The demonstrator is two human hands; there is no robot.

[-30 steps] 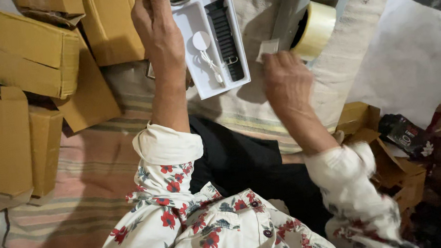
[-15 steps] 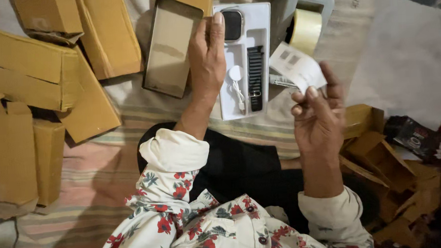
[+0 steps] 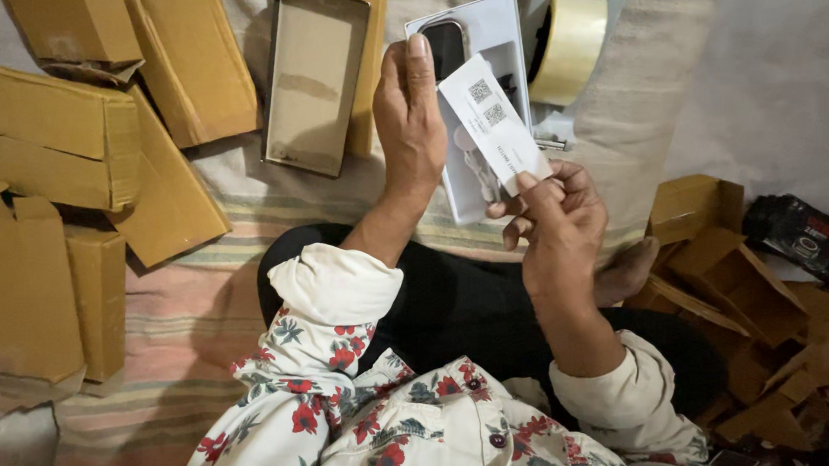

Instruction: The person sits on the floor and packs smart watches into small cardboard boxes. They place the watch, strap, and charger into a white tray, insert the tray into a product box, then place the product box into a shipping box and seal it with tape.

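My left hand [image 3: 412, 121] grips the left edge of a white tray [image 3: 503, 24] that holds a dark phone-like device [image 3: 445, 45] and small accessories, lifted above the cloth. My right hand [image 3: 556, 219] pinches a small white paper card [image 3: 494, 127] with printed square codes, held up in front of the tray. Most of the tray's contents are hidden behind the card and my hands.
An open brown box lid [image 3: 315, 79] lies left of the tray. Several brown cardboard boxes [image 3: 47, 137] are stacked at the left, more flattened ones [image 3: 723, 266] at the right. A roll of packing tape in a dispenser [image 3: 569, 44] sits behind. A striped cloth [image 3: 185, 308] covers the floor.
My right hand has raised the white card up in front of the tray. My left hand has shifted its grip on the tray, pulling it closer.
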